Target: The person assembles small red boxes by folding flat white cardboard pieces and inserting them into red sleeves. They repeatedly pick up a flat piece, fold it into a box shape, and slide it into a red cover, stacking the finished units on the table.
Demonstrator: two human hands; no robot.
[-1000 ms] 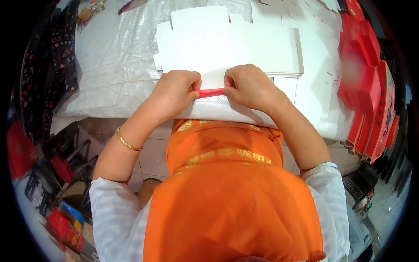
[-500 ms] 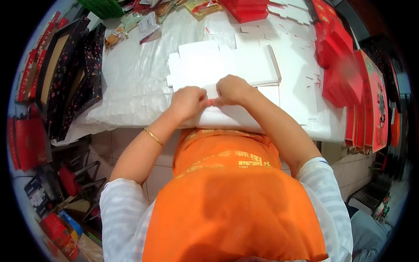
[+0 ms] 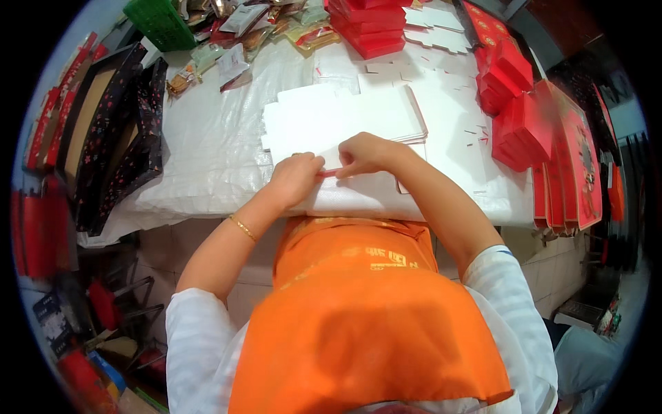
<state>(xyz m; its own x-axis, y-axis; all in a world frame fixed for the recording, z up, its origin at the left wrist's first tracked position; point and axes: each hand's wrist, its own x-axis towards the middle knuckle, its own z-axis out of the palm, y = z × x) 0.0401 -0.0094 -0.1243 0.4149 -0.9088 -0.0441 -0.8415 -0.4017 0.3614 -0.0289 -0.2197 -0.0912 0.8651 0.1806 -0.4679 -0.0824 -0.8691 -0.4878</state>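
Note:
A flat white cardboard box blank (image 3: 303,124) with notched flaps lies near the table's front edge. Along its near side a narrow red edge (image 3: 329,172) shows, folded up between my hands. My left hand (image 3: 298,179) pinches the left part of that edge, fingers closed. On the right part, my right hand (image 3: 365,153) grips the same edge, its fingers curled and the thumb pressing from below. Other white blanks (image 3: 400,110) lie stacked just beyond my right hand, partly under the one I hold.
Red boxes (image 3: 369,31) are stacked at the back, with more red boxes (image 3: 524,131) at the right. Dark floral boxes (image 3: 131,138) stand at the left. A green basket (image 3: 158,24) and small packets (image 3: 231,65) occupy the far left. White plastic sheeting (image 3: 207,138) covers the table.
More of the red edge now shows between my hands, which sit slightly farther apart. The whole view has shifted a little, with the far boxes and packets showing more.

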